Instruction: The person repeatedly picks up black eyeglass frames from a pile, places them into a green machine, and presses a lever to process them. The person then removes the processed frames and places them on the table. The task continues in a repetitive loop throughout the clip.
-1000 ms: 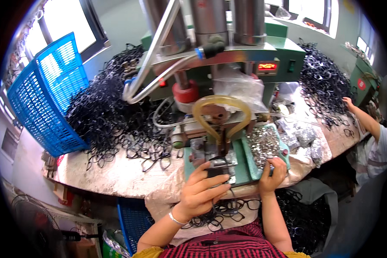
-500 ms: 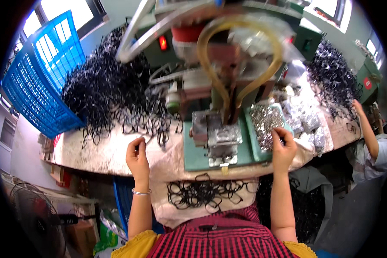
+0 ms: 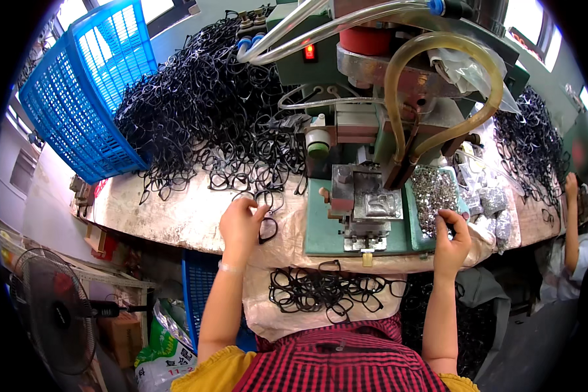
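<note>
My left hand is over the front of the table, its thumb and fingers closed on a black glasses frame at the edge of the loose frames. My right hand reaches over the front right of a green tray of small shiny metal parts. Its thumb and forefinger are pinched together; whatever is between them is too small to make out. Between my hands stands a green bench press with a metal fixture. Several black glasses frames lie on the cloth over my lap.
A big heap of black glasses frames covers the back left, beside a blue plastic basket. Clear bags of metal parts lie right of the tray. A yellowish hose loops above the fixture. A fan stands lower left; another person's arm shows at right.
My left hand has moved right and forward to a glasses frame and closed on it. My right hand stays pinched at the parts tray. The whole view has shifted.
</note>
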